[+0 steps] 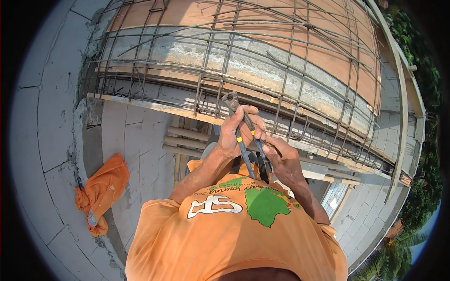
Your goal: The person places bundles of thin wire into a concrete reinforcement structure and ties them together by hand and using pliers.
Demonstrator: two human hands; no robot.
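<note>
A pair of steel pincers point(244, 149) with blue grips and yellow bands points away from me, its jaws up toward the rebar and its handles spread. My left hand point(233, 132) is closed round it below the jaws. Beside the right-hand grip is my right hand point(282, 160), its fingers curled together close to my left fingertips; whatever they pinch is hidden. Just beyond both hands runs a rebar cage point(225, 89) of long bars and stirrups, edged by a timber board point(159, 107).
Reddish-brown formwork panels point(262, 44) lie beyond the cage under crossing bars. An orange cloth point(104, 192) hangs over the block wall point(56, 140) at left. Round poles point(187, 141) show below. A long wooden plank point(400, 93) stands at right, before trees point(422, 178).
</note>
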